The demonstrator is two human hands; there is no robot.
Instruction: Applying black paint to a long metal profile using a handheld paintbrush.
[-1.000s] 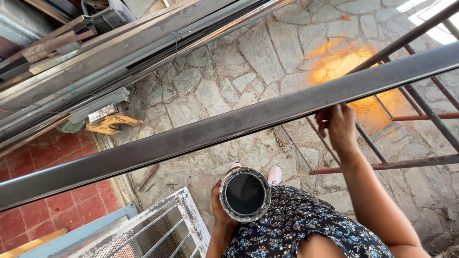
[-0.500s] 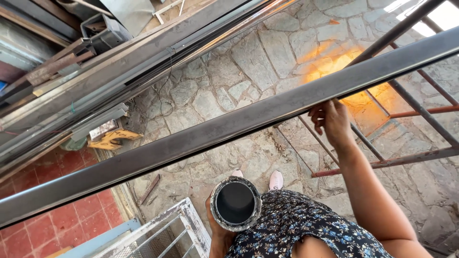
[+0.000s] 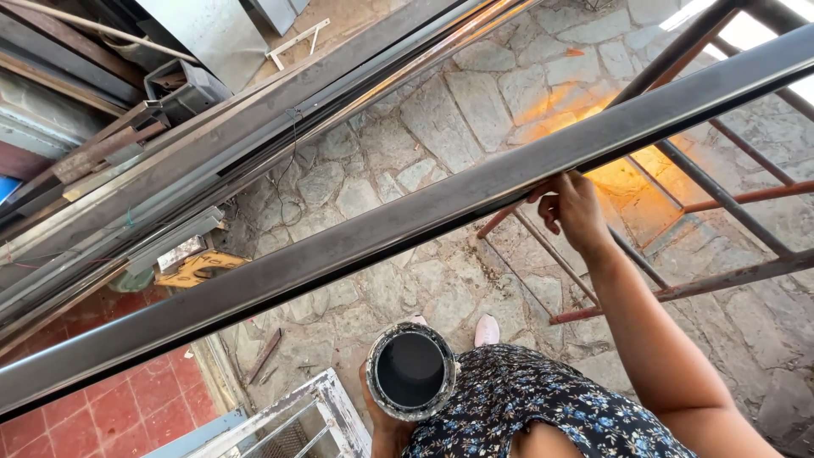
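A long dark metal bar runs slantwise across the view, from lower left to upper right. My right hand reaches up to its lower edge, and the curled fingertips pinch that edge. My left hand holds a round open can with a dark inside and a paint-smeared rim, close to my body and below the bar. Only the fingers of that hand show around the can. My flowered dress and pale shoes are below.
Long metal profiles lie stacked at the upper left. A rusty welded frame stands at the right under the bar. A white metal grille is at the bottom, on stone paving next to red tiles.
My right hand has slid a little to the left along the bar's lower edge. The can stays in my left hand, and the view has shifted slightly.
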